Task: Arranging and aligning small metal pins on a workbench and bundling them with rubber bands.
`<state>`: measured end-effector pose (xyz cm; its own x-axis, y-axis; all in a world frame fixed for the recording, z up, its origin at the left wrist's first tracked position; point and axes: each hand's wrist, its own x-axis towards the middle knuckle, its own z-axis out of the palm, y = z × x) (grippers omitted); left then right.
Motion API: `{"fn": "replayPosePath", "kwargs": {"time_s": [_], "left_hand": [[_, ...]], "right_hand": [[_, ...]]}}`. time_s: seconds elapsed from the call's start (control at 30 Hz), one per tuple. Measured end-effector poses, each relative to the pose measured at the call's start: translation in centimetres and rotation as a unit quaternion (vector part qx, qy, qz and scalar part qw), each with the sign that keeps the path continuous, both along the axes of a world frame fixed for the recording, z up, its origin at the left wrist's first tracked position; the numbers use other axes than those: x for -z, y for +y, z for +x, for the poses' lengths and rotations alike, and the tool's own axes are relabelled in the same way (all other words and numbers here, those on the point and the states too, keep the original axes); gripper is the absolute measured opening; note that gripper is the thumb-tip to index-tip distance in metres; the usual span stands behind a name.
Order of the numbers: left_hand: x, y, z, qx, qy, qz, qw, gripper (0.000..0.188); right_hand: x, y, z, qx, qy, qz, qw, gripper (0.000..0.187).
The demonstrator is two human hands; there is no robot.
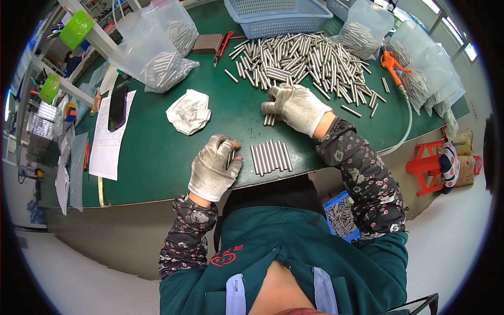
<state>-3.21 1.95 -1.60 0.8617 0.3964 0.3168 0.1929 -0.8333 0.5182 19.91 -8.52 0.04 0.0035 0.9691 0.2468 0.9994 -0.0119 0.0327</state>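
Observation:
Both my hands wear whitish, grimy work gloves with bare fingertips showing. My left hand [214,169], near the table's front edge, has its fingers closed round a short metal pin [231,157], partly hidden; whether it holds more than one I cannot tell. Beside it, to the right, several metal pins [271,157] lie upright to me in a neat side-by-side row. Farther off, my right hand [300,107] curls its fingers over a few metal pins [269,120] whose ends poke out below the glove. Just beyond it spreads a large loose heap of metal pins [325,58].
A crumpled white cloth [189,112] lies left of my hands on the green table [152,168]. Farther left are a phone [117,108] and paper sheet [105,152]. Bags of pins [163,71], a red cutter [223,47], a blue basket [278,21] and an orange air gun [391,63] surround the heap.

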Motion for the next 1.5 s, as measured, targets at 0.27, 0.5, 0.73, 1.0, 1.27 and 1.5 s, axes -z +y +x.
{"fn": "replayPosePath", "kwargs": {"time_s": [0.27,0.5,0.73,1.0,1.27,1.5], "left_hand": [[0.4,0.0,0.0,0.000,-0.001,-0.012,1.000,0.025],[0.0,-0.4,0.3,0.010,-0.005,-0.016,1.000,0.023],[-0.4,-2.1,1.5,0.059,-0.017,-0.021,0.998,0.056],[0.1,-2.5,2.9,0.216,0.038,0.113,0.969,0.080],[0.0,-3.4,2.5,0.191,0.063,0.116,0.973,0.067],[-0.2,-3.4,2.7,0.194,0.063,0.123,0.971,0.066]], "right_hand": [[0.3,-1.1,-2.9,0.104,0.029,-0.022,0.994,0.021],[-0.1,-5.9,-5.7,0.256,0.038,0.009,0.966,0.016],[-1.6,-8.9,-6.5,0.220,0.224,-0.051,0.948,0.058],[-0.4,-8.4,-5.7,0.137,0.189,-0.078,0.969,0.083],[-1.0,-6.5,-2.9,0.191,0.233,0.034,0.953,0.057],[1.3,-1.2,-0.2,0.284,0.029,0.067,0.956,0.040]]}}
